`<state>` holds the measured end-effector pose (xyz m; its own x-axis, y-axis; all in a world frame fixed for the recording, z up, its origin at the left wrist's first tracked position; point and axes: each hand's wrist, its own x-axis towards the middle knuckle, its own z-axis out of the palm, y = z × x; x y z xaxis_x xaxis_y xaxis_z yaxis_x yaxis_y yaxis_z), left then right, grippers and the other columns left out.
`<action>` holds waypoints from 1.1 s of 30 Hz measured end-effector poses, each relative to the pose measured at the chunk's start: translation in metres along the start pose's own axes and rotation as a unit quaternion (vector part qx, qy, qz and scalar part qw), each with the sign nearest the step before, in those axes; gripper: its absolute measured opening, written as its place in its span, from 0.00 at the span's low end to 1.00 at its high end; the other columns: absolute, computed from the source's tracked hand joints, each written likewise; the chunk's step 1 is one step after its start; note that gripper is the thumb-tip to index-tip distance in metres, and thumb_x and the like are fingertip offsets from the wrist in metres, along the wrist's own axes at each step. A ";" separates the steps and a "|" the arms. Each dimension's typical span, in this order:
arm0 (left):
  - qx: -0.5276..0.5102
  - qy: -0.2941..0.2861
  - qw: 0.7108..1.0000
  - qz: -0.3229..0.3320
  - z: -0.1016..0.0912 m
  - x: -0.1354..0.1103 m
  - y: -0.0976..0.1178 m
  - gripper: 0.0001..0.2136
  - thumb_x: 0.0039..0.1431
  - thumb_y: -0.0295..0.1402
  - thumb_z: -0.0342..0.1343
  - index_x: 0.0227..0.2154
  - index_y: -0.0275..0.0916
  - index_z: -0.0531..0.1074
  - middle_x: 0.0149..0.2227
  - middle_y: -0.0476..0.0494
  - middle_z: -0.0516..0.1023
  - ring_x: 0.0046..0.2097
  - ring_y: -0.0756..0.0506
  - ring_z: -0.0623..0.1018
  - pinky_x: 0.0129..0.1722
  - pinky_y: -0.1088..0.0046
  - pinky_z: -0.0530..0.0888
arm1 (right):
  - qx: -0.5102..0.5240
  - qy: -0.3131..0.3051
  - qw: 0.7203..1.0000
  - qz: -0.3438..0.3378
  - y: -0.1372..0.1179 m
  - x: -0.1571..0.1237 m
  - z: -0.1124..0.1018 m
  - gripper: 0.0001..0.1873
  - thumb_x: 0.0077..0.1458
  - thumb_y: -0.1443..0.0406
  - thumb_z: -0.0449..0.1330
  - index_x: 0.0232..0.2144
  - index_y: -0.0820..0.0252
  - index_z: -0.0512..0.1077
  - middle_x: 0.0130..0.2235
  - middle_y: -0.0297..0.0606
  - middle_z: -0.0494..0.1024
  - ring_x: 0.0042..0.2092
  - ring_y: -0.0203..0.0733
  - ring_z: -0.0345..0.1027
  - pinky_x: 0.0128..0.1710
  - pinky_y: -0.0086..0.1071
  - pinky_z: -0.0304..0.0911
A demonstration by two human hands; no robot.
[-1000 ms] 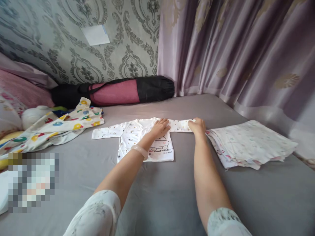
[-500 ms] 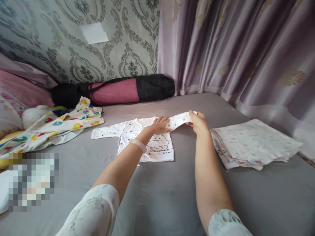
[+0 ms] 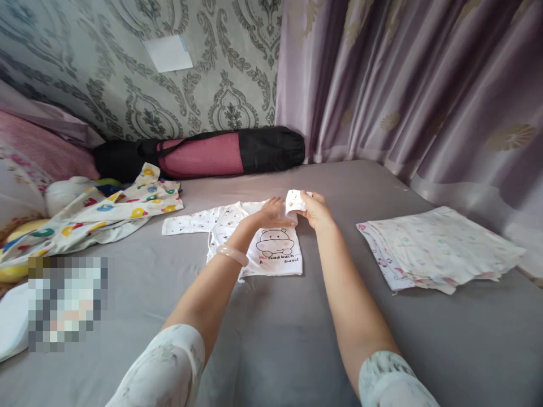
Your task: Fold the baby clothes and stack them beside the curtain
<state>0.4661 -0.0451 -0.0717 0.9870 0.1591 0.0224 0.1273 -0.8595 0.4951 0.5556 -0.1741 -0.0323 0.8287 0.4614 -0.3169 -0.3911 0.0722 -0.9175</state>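
Observation:
A small white baby shirt with a cartoon print lies flat on the grey bed sheet. My right hand is closed on the cuff of the shirt's right sleeve, lifted and brought in over the shirt's shoulder. My left hand lies flat, fingers stretched out, pressing the shirt near the collar. The left sleeve still lies spread out to the left.
A stack of folded pale printed cloths lies at the right. A colourful printed garment lies crumpled at the left beside pillows. A black and pink rolled mat bag rests against the wall. Purple curtains hang behind.
My right hand lifted the right sleeve off the bed and carried it leftward over the shirt. My left hand stayed pressing near the collar.

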 end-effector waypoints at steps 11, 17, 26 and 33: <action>-0.391 0.191 0.879 -0.195 -0.004 -0.065 -0.008 0.25 0.65 0.50 0.43 0.53 0.34 0.65 0.49 0.34 0.73 0.47 0.44 0.76 0.44 0.69 0.75 | -0.189 -0.200 0.960 -0.048 0.023 -0.026 0.032 0.19 0.66 0.57 0.49 0.52 0.61 0.67 0.45 0.45 0.78 0.42 0.40 0.75 0.41 0.35 0.72; -0.394 0.259 0.856 -0.214 0.006 -0.059 -0.018 0.28 0.61 0.48 0.50 0.59 0.36 0.60 0.37 0.42 0.75 0.36 0.48 0.75 0.36 0.72 0.74 | -0.209 -0.214 0.953 -0.049 0.016 -0.017 0.018 0.33 0.68 0.52 0.31 0.58 0.66 0.63 0.53 0.55 0.74 0.50 0.44 0.72 0.46 0.37 0.69; -0.230 0.309 0.903 -0.189 0.004 -0.058 -0.023 0.16 0.54 0.27 0.51 0.44 0.35 0.77 0.36 0.43 0.77 0.36 0.47 0.73 0.46 0.67 0.71 | -0.268 0.021 0.952 -0.146 0.021 0.015 -0.010 0.19 0.64 0.65 0.46 0.50 0.66 0.70 0.54 0.51 0.73 0.55 0.43 0.68 0.54 0.36 0.62; -0.166 0.321 0.911 -0.196 0.003 -0.061 -0.031 0.17 0.55 0.27 0.50 0.45 0.34 0.77 0.40 0.41 0.78 0.41 0.44 0.75 0.49 0.65 0.70 | -0.610 -0.093 0.745 -0.253 0.050 -0.006 0.015 0.26 0.64 0.65 0.42 0.62 0.68 0.59 0.66 0.48 0.55 0.67 0.47 0.44 0.65 0.43 0.41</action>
<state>0.4026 -0.0293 -0.0910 0.5970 0.7658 0.2391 0.3162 -0.4985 0.8072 0.5254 -0.1600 -0.0733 0.6325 0.7705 0.0794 0.7018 -0.5267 -0.4797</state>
